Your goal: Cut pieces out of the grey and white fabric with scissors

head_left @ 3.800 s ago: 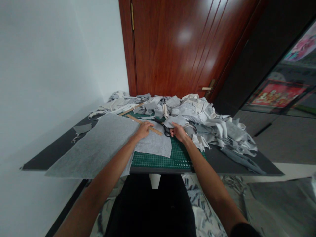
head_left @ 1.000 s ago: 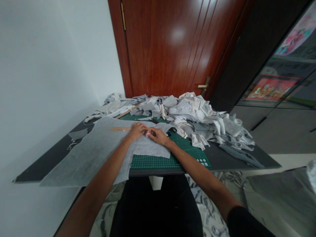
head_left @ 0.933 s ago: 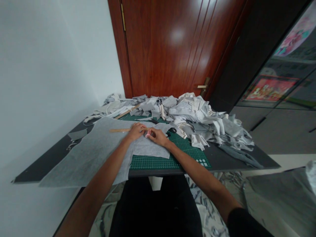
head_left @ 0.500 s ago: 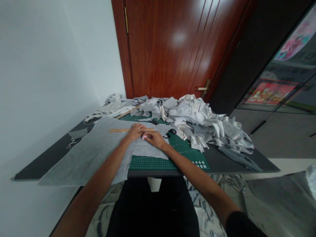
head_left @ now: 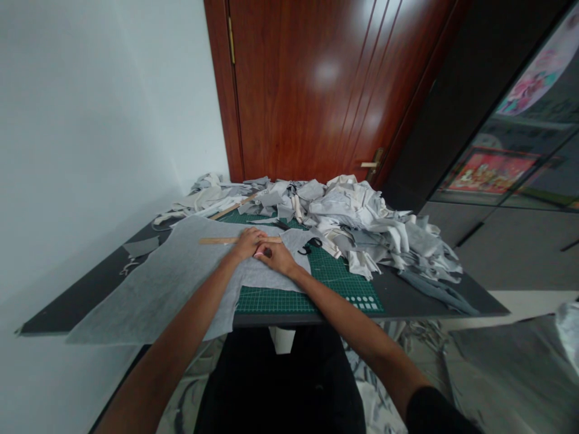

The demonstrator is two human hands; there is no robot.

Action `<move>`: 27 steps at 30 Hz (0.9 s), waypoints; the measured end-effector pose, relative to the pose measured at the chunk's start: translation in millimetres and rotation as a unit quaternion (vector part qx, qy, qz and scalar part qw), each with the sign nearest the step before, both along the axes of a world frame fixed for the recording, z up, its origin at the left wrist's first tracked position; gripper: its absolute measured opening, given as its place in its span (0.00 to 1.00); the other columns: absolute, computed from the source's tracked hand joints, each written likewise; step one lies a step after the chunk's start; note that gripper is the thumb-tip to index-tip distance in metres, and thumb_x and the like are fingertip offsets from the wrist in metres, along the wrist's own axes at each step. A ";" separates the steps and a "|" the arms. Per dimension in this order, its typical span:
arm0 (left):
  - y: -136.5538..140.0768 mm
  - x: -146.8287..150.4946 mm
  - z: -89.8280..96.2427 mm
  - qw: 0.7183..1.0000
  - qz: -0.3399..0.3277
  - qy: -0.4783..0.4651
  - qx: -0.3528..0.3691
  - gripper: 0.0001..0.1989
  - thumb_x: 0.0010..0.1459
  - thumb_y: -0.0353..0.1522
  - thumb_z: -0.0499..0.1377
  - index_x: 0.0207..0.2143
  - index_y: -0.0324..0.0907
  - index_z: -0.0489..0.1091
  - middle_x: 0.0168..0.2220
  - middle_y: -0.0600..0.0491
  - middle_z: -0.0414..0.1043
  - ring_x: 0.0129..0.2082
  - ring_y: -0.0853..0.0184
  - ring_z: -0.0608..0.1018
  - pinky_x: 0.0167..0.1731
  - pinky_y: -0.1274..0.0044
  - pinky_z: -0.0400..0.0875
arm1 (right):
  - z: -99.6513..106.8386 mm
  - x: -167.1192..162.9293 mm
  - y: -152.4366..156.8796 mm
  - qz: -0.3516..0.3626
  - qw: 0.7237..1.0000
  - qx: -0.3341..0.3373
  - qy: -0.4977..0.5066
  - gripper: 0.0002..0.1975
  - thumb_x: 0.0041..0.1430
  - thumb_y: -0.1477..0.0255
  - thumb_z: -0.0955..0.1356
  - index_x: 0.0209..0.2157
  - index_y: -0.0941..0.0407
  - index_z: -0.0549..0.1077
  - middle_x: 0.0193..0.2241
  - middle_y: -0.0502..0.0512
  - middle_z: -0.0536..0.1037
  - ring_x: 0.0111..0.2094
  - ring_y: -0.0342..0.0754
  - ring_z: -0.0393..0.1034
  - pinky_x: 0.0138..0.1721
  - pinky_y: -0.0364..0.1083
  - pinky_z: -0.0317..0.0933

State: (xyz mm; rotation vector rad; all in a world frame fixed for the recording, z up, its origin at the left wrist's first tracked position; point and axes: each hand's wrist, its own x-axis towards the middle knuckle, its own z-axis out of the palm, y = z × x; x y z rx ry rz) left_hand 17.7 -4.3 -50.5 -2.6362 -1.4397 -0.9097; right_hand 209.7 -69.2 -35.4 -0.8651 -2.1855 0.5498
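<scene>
A large piece of light grey cloth (head_left: 185, 271) lies over the table and hangs past its front edge at the left. Across it rests a wooden ruler (head_left: 212, 240), pressed down by my left hand (head_left: 248, 243), whose fingers lie flat over it. Just below the ruler, my right hand (head_left: 279, 258) pinches a small pink piece of tailor's chalk (head_left: 259, 253) against the cloth. The two hands are close together. Right of them lie black-handled scissors (head_left: 315, 242), their blades partly hidden by cloth.
A green cutting mat (head_left: 335, 271) shows beneath the cloth on the dark table (head_left: 434, 304). Heaped grey and white fabric scraps (head_left: 353, 205) fill the back and right. A second wooden strip (head_left: 233, 207) lies behind. Beyond stand a wooden door (head_left: 312, 90) and a white wall (head_left: 113, 120).
My right hand has slid slightly left with the tailor's chalk, along the ruler towards my left hand. My left hand stays on the ruler. The view has shifted a little.
</scene>
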 end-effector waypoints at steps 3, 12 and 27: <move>0.3 1.1 -0.8 1.000 0.003 0.000 0.003 0.09 0.62 0.32 0.60 0.41 0.44 0.80 0.42 0.47 0.78 0.46 0.57 0.75 0.50 0.65 0.68 | -1.1 -1.6 0.5 -0.003 1.000 0.006 -0.010 0.03 0.62 0.71 0.72 0.36 0.55 0.77 0.38 0.51 0.81 0.35 0.45 0.71 0.39 0.42 0.61; -0.5 3.8 -5.5 1.000 0.014 0.003 0.011 0.11 0.63 0.33 0.58 0.44 0.42 0.78 0.44 0.46 0.75 0.47 0.56 0.73 0.51 0.65 0.67 | -0.7 -3.5 0.6 -0.001 0.999 0.020 -0.050 0.04 0.65 0.72 0.71 0.39 0.56 0.80 0.43 0.54 0.83 0.41 0.47 0.75 0.44 0.43 0.62; -7.6 7.2 -2.6 1.000 0.016 0.020 0.012 0.10 0.64 0.32 0.57 0.46 0.45 0.75 0.45 0.47 0.72 0.49 0.55 0.70 0.52 0.62 0.65 | 9.0 4.3 -6.2 -0.011 0.994 0.038 -0.101 0.08 0.65 0.71 0.70 0.42 0.53 0.83 0.46 0.55 0.83 0.44 0.50 0.76 0.45 0.45 0.64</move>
